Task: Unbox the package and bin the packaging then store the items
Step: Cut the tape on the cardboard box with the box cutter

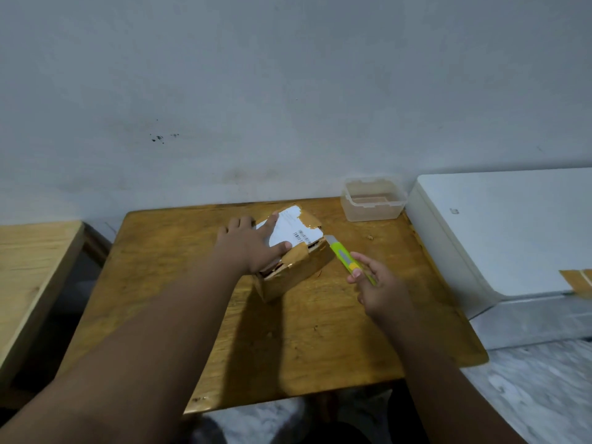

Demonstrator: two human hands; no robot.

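A small cardboard package [296,274] wrapped in brown tape, with a white shipping label on top, sits near the middle of the wooden table [288,331]. My left hand [248,246] lies flat on its top, fingers spread over the label, pressing it down. My right hand [379,288] grips a green utility knife [344,256] just right of the package. The blade end points at the package's right top edge, where the tape is torn and the flap gapes slightly.
A clear plastic container [373,198] stands at the table's back right corner. A white appliance [499,232] with a strip of brown tape sits to the right on a marble ledge. A lighter wooden table [32,267] is at the left. The wall runs right behind.
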